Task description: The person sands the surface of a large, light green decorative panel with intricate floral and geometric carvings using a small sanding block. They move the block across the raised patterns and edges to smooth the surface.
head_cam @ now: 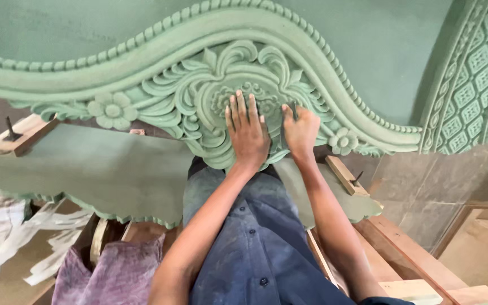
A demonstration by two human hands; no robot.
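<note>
Where green carved panel [244,68] leans | left hand [248,131] flat, grip open | right hand [300,131] grip unclear

Carved green panel [210,85] — cut off left, top — centre under hands.

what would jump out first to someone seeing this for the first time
The big green carved panel fills the upper frame, with a scrolled floral medallion at its centre and a beaded arch above. Both bare hands rest on that carving: the left hand lies flat, the right hand beside it grips a small tool.
</note>
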